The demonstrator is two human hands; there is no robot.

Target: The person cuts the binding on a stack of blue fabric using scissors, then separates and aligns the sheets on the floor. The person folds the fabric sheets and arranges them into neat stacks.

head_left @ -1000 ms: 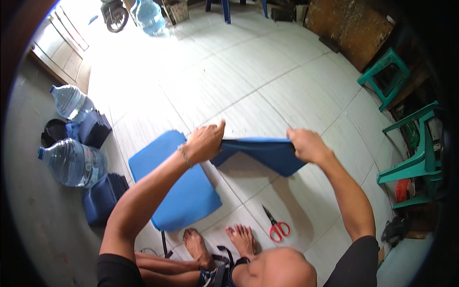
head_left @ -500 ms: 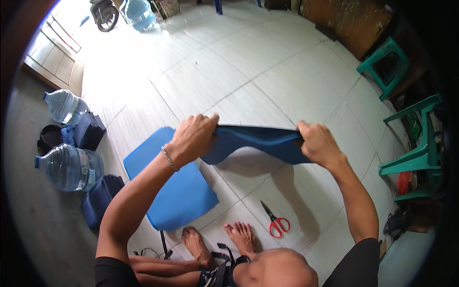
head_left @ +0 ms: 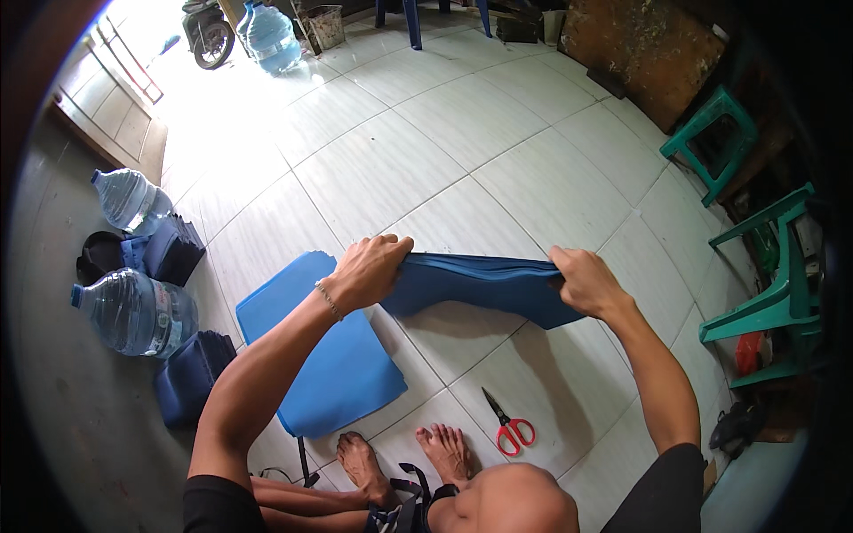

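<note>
Above the pale tiled floor, beyond the person's bare feet, a layered blue sheet hangs between two hands. The left hand pinches the left end of its upper edge, fingers curled over; the right hand clasps the right end, though its thumb tip cannot be made out. Set well apart, they probably serve to draw that edge straight and line up the layers, while the lower edge hangs free and arches mid-span. The sheet's long axis runs left to right, its right end slightly nearer. To the left, a lighter blue piece lies flat, partly under the left forearm's line. Near right, scissors point far and slightly left, red handles nearest the person, presumably for easy reach.
</note>
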